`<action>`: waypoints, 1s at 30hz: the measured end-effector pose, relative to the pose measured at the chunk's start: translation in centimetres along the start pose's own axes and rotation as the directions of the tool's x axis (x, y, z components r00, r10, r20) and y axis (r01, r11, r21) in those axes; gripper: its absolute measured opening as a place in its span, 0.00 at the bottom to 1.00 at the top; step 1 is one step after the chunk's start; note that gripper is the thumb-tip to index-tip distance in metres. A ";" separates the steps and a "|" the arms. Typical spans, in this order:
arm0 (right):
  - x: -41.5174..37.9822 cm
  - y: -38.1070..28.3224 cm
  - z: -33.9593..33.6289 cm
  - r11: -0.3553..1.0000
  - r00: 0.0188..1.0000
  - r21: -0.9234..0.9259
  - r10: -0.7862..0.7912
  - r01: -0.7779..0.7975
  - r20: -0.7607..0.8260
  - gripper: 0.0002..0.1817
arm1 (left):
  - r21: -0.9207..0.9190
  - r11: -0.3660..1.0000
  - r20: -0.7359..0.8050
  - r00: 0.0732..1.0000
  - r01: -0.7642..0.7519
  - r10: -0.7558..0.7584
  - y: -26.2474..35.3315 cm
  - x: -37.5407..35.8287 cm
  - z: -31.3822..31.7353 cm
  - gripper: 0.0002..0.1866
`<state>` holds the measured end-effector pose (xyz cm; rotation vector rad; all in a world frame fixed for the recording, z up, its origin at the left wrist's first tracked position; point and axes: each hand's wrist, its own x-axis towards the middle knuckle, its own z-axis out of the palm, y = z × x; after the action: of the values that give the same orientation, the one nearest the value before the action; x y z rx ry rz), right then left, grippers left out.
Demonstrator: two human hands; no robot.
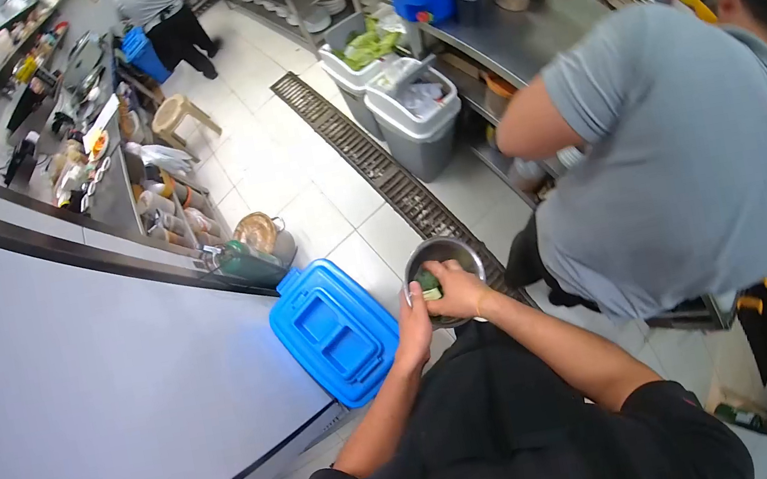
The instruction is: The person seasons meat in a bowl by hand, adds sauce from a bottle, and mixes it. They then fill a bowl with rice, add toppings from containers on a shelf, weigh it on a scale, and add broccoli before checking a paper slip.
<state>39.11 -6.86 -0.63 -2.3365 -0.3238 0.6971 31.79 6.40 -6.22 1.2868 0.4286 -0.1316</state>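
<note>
A round metal bowl [445, 248] is in front of my body, low in the view, with something green [427, 280] in it. My left hand [411, 321] is at the bowl's left side, fingers wrapped against its rim. My right hand [458, 290] reaches over the bowl from the right, its fingers bent around the green food; a pale green piece shows between the two hands. The bowl's lower part is partly hidden by my hands.
A blue lid [338, 333] is left of the bowl. Grey bins [421, 137] stand beyond the floor drain [358, 147]. A person in grey [675, 160] is close on my right; another person [159, 18] is far back. A white surface [102, 378] fills the left.
</note>
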 end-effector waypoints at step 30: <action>74.5 -25.2 -16.6 0.904 0.775 0.364 -0.390 0.222 0.497 0.33 | 0.234 0.847 0.186 0.834 0.477 -0.520 38.1 70.3 -27.2 0.38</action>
<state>108.87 33.00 -2.79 -1.7000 -0.7972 1.1714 102.25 52.99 -4.46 1.2875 0.5446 -0.7839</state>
